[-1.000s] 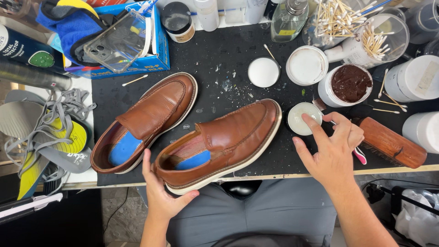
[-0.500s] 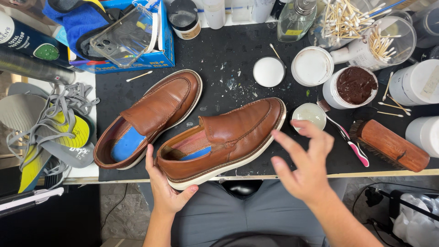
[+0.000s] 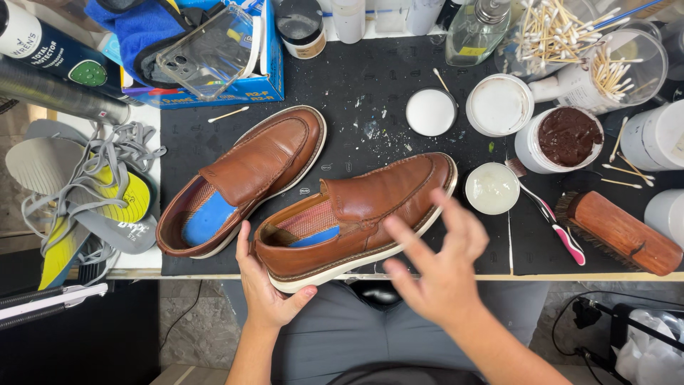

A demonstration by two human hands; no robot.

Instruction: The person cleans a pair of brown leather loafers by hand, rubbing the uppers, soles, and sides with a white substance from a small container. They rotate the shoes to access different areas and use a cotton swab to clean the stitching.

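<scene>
I have my left hand (image 3: 267, 299) cupped around the heel of the near brown shoe (image 3: 356, 214), thumb under the pale sole and fingers up its back – a loose, steadying hold rather than a clamp. My right hand (image 3: 438, 274) hovers over the shoe's side, fingers spread wide and holding nothing; it is blurred, so I cannot tell whether a fingertip touches the leather. The shoe lies on the black mat (image 3: 342, 93) at the table's front edge, toe pointing toward the small open tin of pale cream (image 3: 491, 189). Its twin, the far shoe (image 3: 246, 178), sits just beside it. I judge the shoe light, its upper soft, its sole stiff – heel and sole are the places to grip.
</scene>
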